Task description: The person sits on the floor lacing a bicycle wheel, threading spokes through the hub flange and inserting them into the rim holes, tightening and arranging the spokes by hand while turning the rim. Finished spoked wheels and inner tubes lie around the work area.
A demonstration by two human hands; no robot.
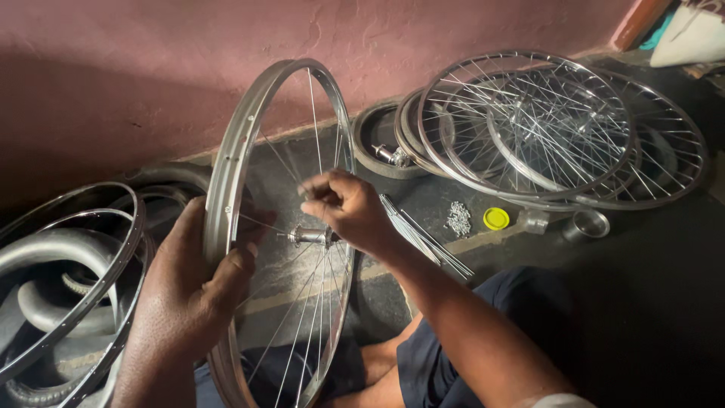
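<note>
- On the dark floor beside the pink wall (113,68): bicycle wheel (226,174) stood upright on edge, partly laced; several spoke positions look unfilled on the upper half
- Left hand (189,291) wrapped over the rim at mid-height, fingers curled round it, thumb on the near side; this is the only visible support for the wheel
- Right hand (349,210) reaches through the wheel just above the hub (306,236); fingertips pinched narrow, apparently on a thin spoke, though the spoke itself is hard to make out between them
- Loose spokes (423,238) in a bundle on the floor behind the right forearm; small pile of nipples (458,219), yellow cap (496,218) and metal cup (589,224) near each other further right
- Finished wheels (559,128) stacked flat at the wall; bare rims and tyres (68,279) at left
- Risk: if the left grip slackens, wheel likely tips or rolls, bending spokes already seated
- Risk: pinched spoke may slip out of the hub flange
- Risk: forearm sits close to the loose spokes; a sweep of it could scatter them into the nipples
</note>
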